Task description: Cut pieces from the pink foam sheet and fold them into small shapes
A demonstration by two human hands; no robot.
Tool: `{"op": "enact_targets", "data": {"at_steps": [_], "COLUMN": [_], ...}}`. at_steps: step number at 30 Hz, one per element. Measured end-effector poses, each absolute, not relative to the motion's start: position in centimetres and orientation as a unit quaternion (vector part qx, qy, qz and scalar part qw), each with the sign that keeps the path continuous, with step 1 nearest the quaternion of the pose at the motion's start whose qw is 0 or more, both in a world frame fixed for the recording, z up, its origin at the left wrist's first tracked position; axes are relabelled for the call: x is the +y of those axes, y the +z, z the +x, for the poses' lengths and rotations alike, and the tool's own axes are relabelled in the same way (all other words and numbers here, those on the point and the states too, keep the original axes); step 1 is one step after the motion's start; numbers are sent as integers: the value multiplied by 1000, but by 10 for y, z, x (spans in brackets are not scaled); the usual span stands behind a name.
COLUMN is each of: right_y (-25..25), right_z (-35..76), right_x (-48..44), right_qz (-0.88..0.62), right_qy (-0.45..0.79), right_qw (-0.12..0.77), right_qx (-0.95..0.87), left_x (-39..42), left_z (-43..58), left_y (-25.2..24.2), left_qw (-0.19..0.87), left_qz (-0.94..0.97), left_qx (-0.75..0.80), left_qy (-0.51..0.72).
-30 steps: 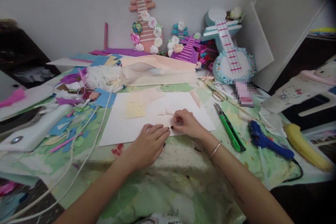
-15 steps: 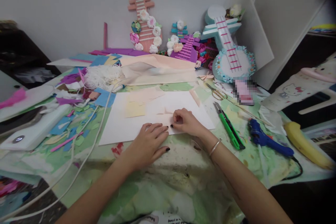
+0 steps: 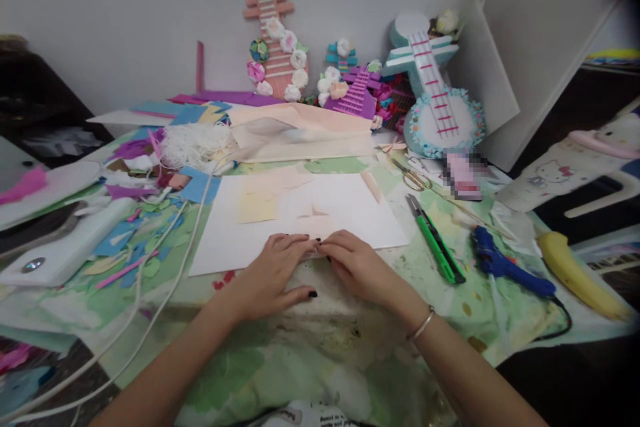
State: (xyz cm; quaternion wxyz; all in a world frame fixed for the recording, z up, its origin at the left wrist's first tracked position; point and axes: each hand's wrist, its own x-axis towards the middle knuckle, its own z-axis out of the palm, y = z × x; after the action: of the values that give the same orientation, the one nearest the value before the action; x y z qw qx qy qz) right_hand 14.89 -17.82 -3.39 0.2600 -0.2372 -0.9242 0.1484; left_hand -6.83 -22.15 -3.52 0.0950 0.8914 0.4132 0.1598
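My left hand lies palm down on the front edge of a white sheet, fingers stretched out and thumb apart. Against its fingertips, at the same edge, are the fingertips of my right hand, drawn together in a pinch. Whatever sits between them is too small and covered to name. Just beyond the fingers is a small peach paper piece on the sheet. Farther back on it rests a yellow paper square, with pale peach paper partly over it.
To the right lie a green utility knife, scissors, a blue glue gun and a banana. Paper scraps, white string and a white cable occupy the left. Decorated model instruments stand behind.
My right hand has come down toward me and left, from over the sheet to its front edge, meeting the left fingertips. The left hand has shifted only slightly.
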Motion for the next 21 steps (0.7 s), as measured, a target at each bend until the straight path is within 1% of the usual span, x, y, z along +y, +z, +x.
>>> {"op": "enact_targets", "data": {"at_steps": [4,8,14,21], "right_y": [-39,-42,-42,-43], "right_z": [150,149,151,150], "right_x": [-188,-189,-188,-188], "right_qz": [-229,-226,-235,-236], "right_qy": [91,69,70,80], "right_qw": [227,227,223,231], "right_qx": [-942,-945,-943,-940], "left_x": [-219,-214,-201,-190], "left_z": [-70,-75,-89,-108], "left_y": [-34,-33,-25,-18], "left_qw": [106,90,30,6], "left_qz": [890,910,934,944], "left_qx": [415,384,346,324], "left_qy": [156,125,85,68]}}
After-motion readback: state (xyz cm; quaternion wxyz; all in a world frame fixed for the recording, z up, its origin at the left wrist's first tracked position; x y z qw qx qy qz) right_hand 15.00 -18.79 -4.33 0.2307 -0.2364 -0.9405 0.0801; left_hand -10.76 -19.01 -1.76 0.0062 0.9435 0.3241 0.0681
